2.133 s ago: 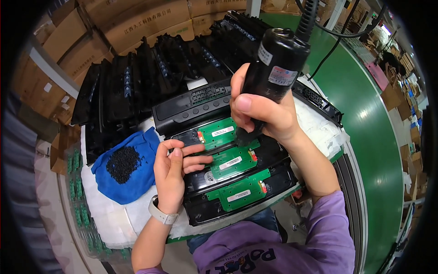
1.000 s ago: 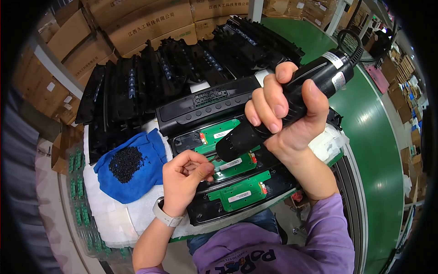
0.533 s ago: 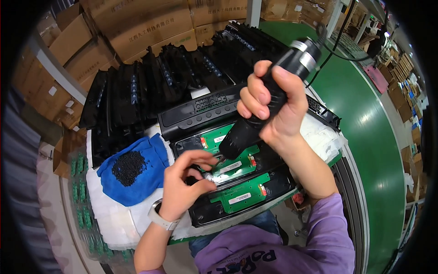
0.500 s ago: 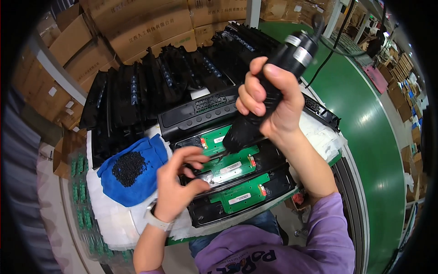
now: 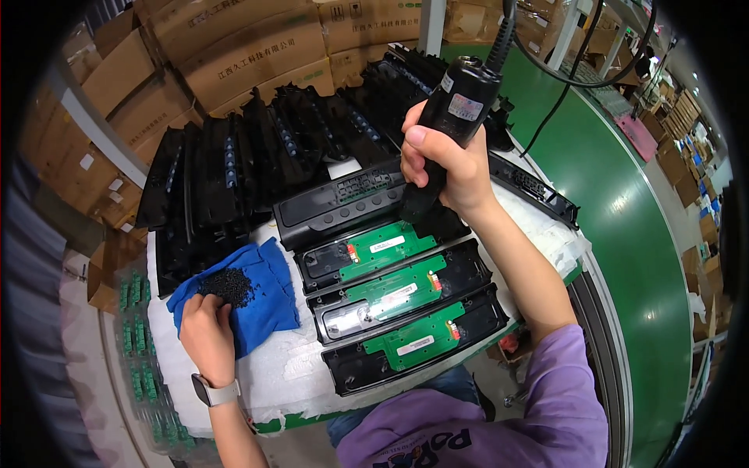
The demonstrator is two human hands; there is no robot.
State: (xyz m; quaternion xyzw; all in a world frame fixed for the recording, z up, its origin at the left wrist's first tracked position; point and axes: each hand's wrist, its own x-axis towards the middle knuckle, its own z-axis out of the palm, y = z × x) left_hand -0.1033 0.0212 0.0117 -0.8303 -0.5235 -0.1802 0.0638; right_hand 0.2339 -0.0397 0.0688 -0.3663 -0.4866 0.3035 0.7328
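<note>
My right hand [image 5: 445, 168] grips a black electric screwdriver [image 5: 449, 125], held nearly upright with its tip over the far end of the top panel. Three black plastic panels with green circuit boards [image 5: 390, 292] lie side by side on the white padded bench [image 5: 289, 366]. My left hand [image 5: 204, 331] rests on a blue cloth [image 5: 261, 300], fingers at a pile of small black screws [image 5: 228, 285]. Whether it holds any screw is hidden.
A fourth black panel with button holes [image 5: 335, 204] lies beyond the three. Stacked black housings [image 5: 234, 168] stand behind, cardboard boxes [image 5: 234, 54] further back. A green conveyor belt [image 5: 624, 203] runs along the right. Green boards [image 5: 136, 343] sit in a rack at left.
My left hand left the middle circuit board and moved left to the screw pile on the blue cloth. The screwdriver swung from tilted to nearly upright.
</note>
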